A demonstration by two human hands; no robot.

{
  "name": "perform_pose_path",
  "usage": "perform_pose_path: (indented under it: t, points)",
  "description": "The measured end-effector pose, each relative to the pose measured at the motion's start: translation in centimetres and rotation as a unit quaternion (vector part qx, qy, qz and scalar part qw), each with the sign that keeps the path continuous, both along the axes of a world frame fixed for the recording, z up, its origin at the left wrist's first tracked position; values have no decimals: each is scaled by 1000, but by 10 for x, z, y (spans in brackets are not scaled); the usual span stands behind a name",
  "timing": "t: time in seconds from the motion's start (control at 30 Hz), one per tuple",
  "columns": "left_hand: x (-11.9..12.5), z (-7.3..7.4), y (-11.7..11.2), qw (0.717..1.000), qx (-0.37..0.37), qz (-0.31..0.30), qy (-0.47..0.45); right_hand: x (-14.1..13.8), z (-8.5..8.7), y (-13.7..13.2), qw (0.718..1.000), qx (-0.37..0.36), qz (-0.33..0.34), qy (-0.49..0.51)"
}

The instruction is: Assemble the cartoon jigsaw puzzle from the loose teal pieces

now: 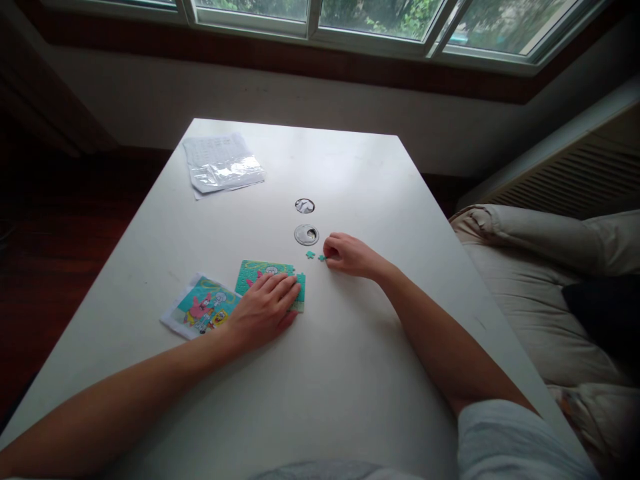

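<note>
A mostly assembled green cartoon jigsaw puzzle [250, 272] lies on the white table, with a gap at its upper right corner. My left hand [267, 303] rests flat across it, fingers stretched out, covering much of the picture. To the right, my right hand [347, 255] pinches a small green puzzle piece [322, 258] at the fingertips, close to the tabletop. Another loose piece [311, 255] lies just left of it. Partly under my left wrist is a picture sheet [203, 307] with the same cartoon figures.
Papers in a clear plastic sleeve [225, 163] lie at the table's far left. Two round fittings, a hole [305, 206] and a grommet [307, 235], are set in the white table [340, 387]. A cushioned sofa [520, 287] stands along the right side, and windows are beyond.
</note>
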State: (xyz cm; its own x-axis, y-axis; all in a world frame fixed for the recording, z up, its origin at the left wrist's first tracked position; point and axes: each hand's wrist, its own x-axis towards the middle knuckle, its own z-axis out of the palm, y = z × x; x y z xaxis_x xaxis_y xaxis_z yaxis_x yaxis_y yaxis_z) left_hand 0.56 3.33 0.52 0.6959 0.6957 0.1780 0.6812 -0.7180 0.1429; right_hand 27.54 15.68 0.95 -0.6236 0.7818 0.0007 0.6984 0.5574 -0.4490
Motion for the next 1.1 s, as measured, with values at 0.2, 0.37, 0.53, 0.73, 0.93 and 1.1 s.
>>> perform_pose_path:
  t: [0.2,0.37,0.53,0.73,0.93,1.1]
  points:
    - [0,1,0,1000,-3,-1,0,2,2,1,1000,1,-6,14]
    - [0,1,0,1000,-8,-1,-11,0,3,-1,1000,13,-10,15]
    - [-1,0,1,1000,-7,-2,-14,-1,6,-3,1000,-8,3,27]
    - [-1,1,0,1000,-6,-2,-10,-2,8,-4,999,-17,16,31]
    - [-1,1,1,1000,-5,-3,-6,-12,-4,-8,998,22,-15,55]
    - [-2,0,0,1000,-6,-4,0,-26,-13,-15,996,69,-23,50]
